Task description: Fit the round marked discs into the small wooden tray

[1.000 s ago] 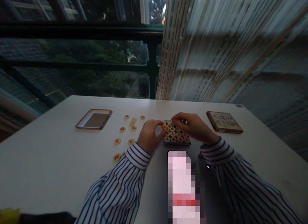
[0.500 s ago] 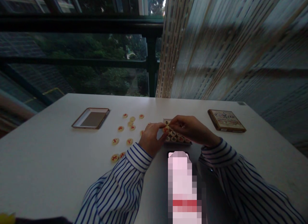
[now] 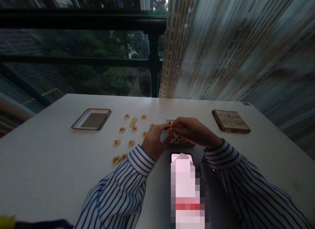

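Round pieces with red and black characters fill a small box (image 3: pixel 182 144) at the table's centre. My left hand (image 3: pixel 155 140) is at the box's left edge, its thumb and forefinger around a red-marked round piece (image 3: pixel 169 132). Over the box, my right hand (image 3: pixel 193 131) has its fingers bent together, their tips touching or nearly touching that piece; whether they hold another piece is hidden. Several round pieces lie loose to the left, among them one with a red mark (image 3: pixel 131 143) and a plain one (image 3: pixel 134 119).
An open shallow tray or lid (image 3: pixel 91 119) lies at the left of the white table (image 3: pixel 61 170). A flat decorated box (image 3: pixel 230 121) sits at the right. Near me is a phone (image 3: pixel 182 156), mostly blurred out. Behind are a railing and blinds.
My right fingertips have moved slightly left and down, closer to the piece at my left fingers. The whole view has shifted a little.
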`<action>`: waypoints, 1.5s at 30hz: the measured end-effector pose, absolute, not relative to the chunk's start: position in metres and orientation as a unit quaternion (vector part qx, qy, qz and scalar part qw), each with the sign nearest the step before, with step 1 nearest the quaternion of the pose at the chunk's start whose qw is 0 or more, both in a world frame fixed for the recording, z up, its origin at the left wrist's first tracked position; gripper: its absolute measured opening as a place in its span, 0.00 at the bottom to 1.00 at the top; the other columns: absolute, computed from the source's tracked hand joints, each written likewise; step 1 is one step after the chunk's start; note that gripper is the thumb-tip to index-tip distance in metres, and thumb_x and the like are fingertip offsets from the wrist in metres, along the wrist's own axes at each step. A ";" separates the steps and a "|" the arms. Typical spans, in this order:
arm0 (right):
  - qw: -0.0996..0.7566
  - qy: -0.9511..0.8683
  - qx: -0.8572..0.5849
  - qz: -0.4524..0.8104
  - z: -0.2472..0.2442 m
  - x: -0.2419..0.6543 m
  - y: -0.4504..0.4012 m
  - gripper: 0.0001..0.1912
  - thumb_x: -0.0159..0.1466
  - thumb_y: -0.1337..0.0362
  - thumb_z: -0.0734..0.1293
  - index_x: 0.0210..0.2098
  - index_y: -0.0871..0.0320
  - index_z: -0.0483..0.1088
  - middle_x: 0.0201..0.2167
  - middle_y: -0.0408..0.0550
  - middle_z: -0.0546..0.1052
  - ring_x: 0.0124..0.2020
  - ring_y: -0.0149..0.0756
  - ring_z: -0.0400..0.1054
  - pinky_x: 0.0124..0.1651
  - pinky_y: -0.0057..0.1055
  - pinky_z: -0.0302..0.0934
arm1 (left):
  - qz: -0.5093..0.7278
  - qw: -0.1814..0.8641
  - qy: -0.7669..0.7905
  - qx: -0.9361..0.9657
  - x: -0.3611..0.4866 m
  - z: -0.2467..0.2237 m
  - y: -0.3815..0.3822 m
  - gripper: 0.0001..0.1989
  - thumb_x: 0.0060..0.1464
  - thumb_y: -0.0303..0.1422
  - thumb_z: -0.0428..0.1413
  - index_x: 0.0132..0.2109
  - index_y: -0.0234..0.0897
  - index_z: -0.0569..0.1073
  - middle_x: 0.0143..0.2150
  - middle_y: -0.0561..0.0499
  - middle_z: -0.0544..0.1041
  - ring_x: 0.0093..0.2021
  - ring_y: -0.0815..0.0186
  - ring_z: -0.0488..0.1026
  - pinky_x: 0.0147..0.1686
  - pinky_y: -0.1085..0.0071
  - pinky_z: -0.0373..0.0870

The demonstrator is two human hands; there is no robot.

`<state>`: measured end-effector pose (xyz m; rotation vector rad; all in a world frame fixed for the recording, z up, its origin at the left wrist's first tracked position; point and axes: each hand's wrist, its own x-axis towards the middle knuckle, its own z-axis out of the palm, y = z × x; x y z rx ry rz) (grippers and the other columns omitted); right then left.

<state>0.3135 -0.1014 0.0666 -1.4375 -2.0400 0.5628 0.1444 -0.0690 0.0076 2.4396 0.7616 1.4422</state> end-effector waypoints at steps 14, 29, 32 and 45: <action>0.283 -0.763 -0.543 0.207 0.069 0.314 -0.103 0.08 0.59 0.62 0.62 0.33 0.57 0.72 0.29 0.43 0.77 0.30 0.30 0.70 0.33 0.25 0.61 | 0.497 0.319 0.315 0.743 0.143 0.009 -0.068 0.07 0.50 0.32 0.55 0.36 0.35 0.74 0.34 0.47 0.77 0.33 0.67 0.74 0.34 0.69 0.73; 0.267 -0.771 -0.548 0.183 0.075 0.312 -0.104 0.09 0.59 0.63 0.62 0.34 0.58 0.72 0.28 0.43 0.77 0.29 0.28 0.69 0.32 0.23 0.59 | 0.489 0.570 0.361 0.553 0.150 0.019 -0.073 0.07 0.37 0.31 0.63 0.28 0.34 0.76 0.26 0.50 0.78 0.27 0.68 0.74 0.33 0.70 0.73; 0.277 -0.761 -0.556 0.186 0.077 0.315 -0.104 0.09 0.59 0.64 0.61 0.34 0.58 0.73 0.30 0.44 0.77 0.31 0.29 0.70 0.34 0.24 0.60 | 0.490 0.589 0.355 0.535 0.150 0.019 -0.073 0.08 0.37 0.31 0.63 0.28 0.33 0.76 0.24 0.50 0.77 0.25 0.69 0.73 0.32 0.70 0.72; 0.265 -0.762 -0.563 0.177 0.079 0.319 -0.104 0.09 0.58 0.64 0.62 0.34 0.58 0.73 0.30 0.44 0.77 0.31 0.30 0.70 0.35 0.25 0.60 | 0.490 0.632 0.361 0.480 0.149 0.018 -0.071 0.12 0.34 0.33 0.64 0.29 0.32 0.76 0.24 0.50 0.76 0.25 0.70 0.72 0.32 0.70 0.71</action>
